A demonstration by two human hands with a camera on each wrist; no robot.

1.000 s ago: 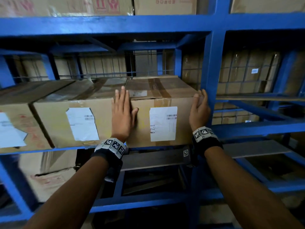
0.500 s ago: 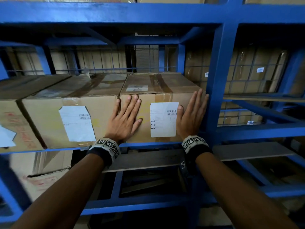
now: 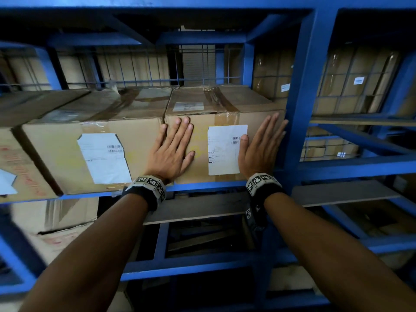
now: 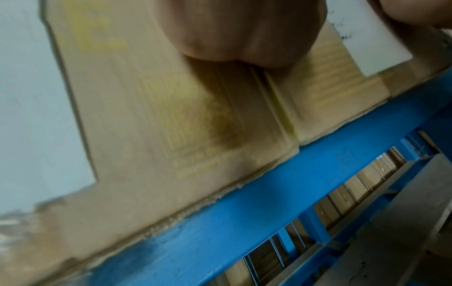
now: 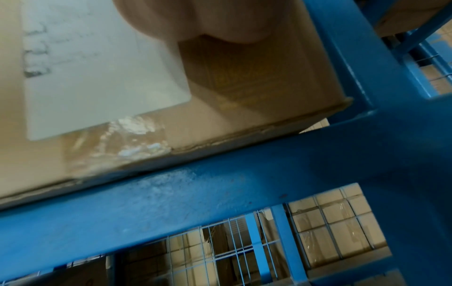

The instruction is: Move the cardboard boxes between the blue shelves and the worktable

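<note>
Against the blue post (image 3: pixel 301 91), your box (image 3: pixel 200 136) sat straight ahead; your left hand (image 3: pixel 172 149) and right hand (image 3: pixel 262 147) pressed flat, fingers straight, holding nothing.

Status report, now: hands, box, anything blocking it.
Left hand and right hand flat on the box front, fingers straight, no grip. Box on the blue shelf. Tight fit: neighbouring box on its left, blue post on its right.

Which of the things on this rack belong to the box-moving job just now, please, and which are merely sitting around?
In the job:
- right-hand box
- left hand, flat on it
- right hand, flat on it
- blue shelf

Just there:
- neighbouring box
- wire mesh
- lower board
</note>
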